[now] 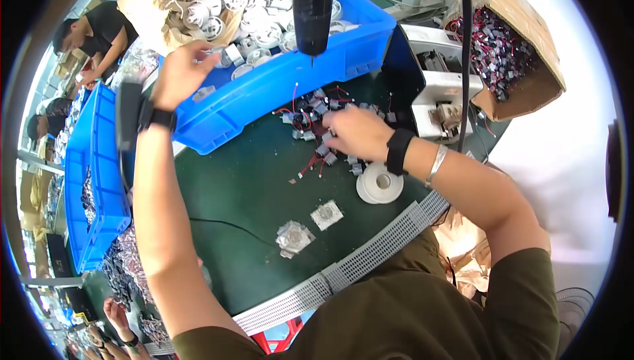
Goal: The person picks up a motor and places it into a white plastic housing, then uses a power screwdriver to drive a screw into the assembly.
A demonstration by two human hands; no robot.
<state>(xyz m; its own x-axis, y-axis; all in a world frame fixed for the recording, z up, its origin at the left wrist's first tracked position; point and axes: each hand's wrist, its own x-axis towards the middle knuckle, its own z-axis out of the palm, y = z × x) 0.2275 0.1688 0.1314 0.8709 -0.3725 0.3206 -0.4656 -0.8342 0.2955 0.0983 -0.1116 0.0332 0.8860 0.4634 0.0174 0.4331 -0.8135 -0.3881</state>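
My left hand [181,75] reaches over the near left wall of a large blue bin [277,93] with white round plastic housings [267,34]. Its thumb and forefinger are apart beside the nearest housings, and nothing shows clearly between them. On the dark green table, my right hand [360,134] dips into a loose pile of small grey motor-like parts [310,112] with red and black wires. Its fingers curl together there; what they grip is hidden. A white spool [380,184] lies just below my right wrist.
Two pale, crusted blocks [294,238] [327,215] sit near the front edge, by a thin black cable. A dark power-tool body [312,10] hangs overhead. A cardboard box [522,63] of wired parts stands right, another blue bin [96,182] left. People work further left.
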